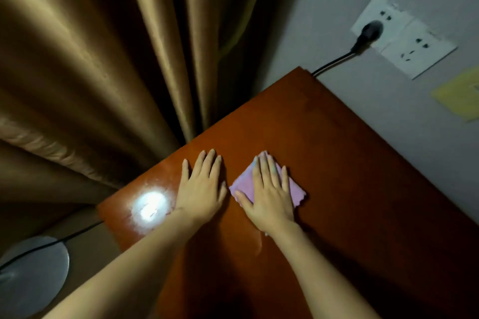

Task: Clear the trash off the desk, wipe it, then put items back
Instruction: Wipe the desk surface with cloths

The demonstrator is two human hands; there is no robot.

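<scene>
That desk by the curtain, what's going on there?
A person is wiping the desk. The right hand presses flat on a pink cloth lying on the wood, while the left hand rests flat on the bare desk beside it. No trash or other items show on the visible desktop. A black plug sits in the wall socket behind.

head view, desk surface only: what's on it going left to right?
Bright white light reflection on the glossy reddish-brown wooden desk at → left hand, flat on the wood → right hand, flat on the folded pink cloth.
</scene>
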